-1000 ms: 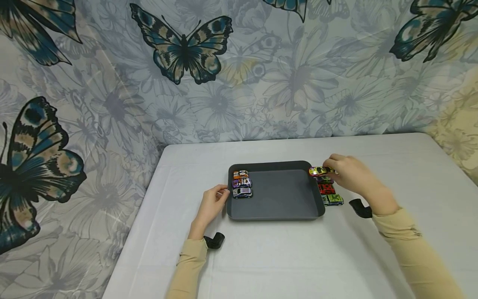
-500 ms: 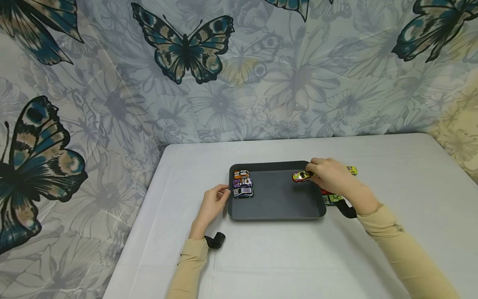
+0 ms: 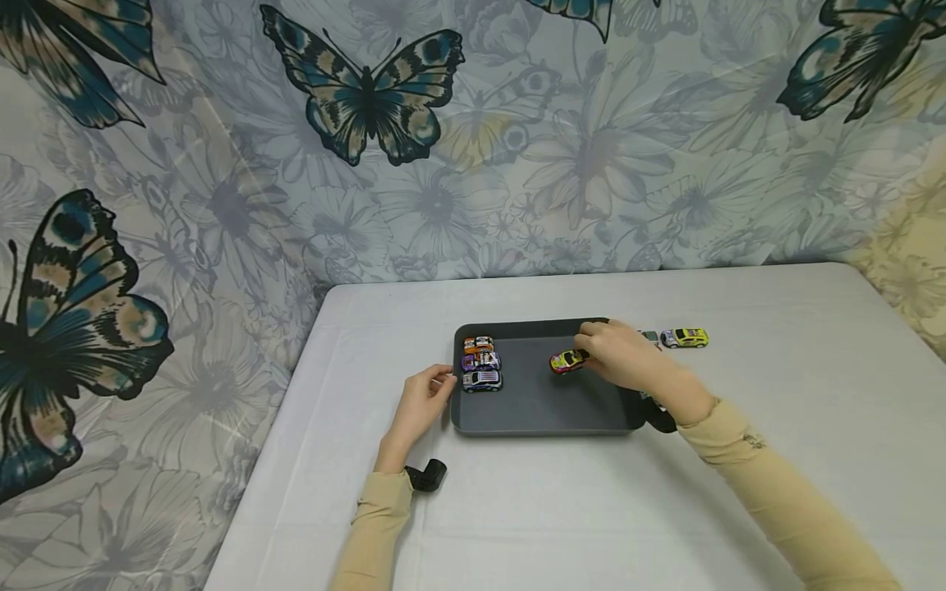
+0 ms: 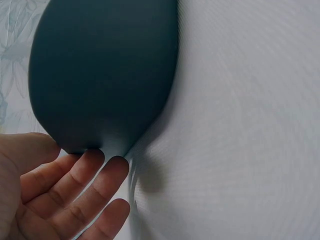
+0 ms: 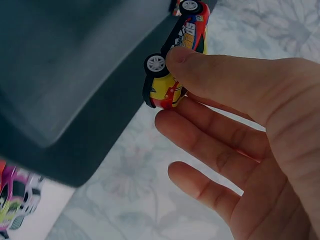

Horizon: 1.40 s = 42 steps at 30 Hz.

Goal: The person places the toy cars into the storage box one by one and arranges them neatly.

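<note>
- The right hand (image 3: 624, 364) pinches a yellow and red toy car (image 3: 568, 361) between thumb and fingers (image 5: 210, 125) and holds it above the middle of the dark grey tray (image 3: 547, 410).
- The left hand (image 3: 420, 404) rests at the tray's left edge, fingers relaxed and straight, gripping nothing.
- Three toy cars (image 3: 480, 364) sit in a row in the tray's left part (orange, purple, white).
- A yellow car (image 3: 685, 337) stands on the table (image 3: 562, 509), right of the tray.
</note>
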Each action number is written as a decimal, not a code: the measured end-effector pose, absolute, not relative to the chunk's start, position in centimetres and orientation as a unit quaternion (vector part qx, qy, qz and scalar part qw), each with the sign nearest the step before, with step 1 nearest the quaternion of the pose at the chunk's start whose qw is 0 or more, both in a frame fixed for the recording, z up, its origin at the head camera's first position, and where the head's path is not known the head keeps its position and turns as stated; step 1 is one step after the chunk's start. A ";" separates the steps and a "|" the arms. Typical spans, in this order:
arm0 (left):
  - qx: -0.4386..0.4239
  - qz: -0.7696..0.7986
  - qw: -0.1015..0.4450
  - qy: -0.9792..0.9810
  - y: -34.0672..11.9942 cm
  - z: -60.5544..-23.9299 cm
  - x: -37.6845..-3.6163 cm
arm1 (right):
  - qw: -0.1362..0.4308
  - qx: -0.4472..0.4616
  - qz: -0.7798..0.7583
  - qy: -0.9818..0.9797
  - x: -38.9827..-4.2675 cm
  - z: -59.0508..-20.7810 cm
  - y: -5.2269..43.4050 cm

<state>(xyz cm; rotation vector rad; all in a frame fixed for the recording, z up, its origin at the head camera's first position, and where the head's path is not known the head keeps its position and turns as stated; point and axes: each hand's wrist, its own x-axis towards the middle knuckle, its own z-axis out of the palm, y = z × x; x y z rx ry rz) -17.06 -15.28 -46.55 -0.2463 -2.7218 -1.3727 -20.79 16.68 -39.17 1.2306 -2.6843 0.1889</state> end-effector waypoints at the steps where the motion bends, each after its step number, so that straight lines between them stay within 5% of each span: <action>1: -0.080 -0.448 0.042 -0.890 -15.3 -46.5 -17.1 | 0.091 0.417 0.064 -0.902 -20.8 -39.2 16.5; 12: -0.083 -0.448 0.044 -0.889 -15.3 -46.4 -17.0 | 0.093 0.458 0.069 -0.881 -20.5 -40.0 13.8; 42: -0.081 -0.450 0.042 -0.888 -15.3 -46.6 -17.1 | -0.014 0.487 0.047 -0.872 -20.2 -40.9 6.9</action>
